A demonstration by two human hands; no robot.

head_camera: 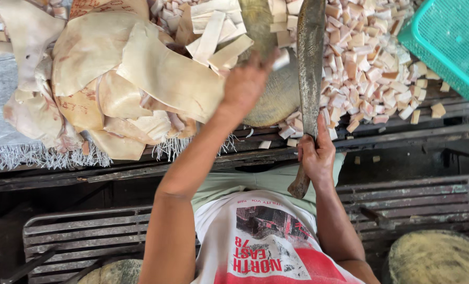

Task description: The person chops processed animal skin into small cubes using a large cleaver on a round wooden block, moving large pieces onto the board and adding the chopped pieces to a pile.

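The right hand [316, 153] is closed around the wooden handle of a long cleaver [310, 63], whose broad blade lies flat-side up over the round chopping block [276, 100] at the middle of the bench. The left hand [246, 84] reaches onto the block's left edge among pale cut strips [213, 31] (whether its fingers pinch 1 of them I cannot tell). Large sheets of pale skin [113, 63] are heaped to the left, a spread of small diced cubes [366, 58] lies to the right, and a teal plastic basket [450, 42] sits at the far right corner.
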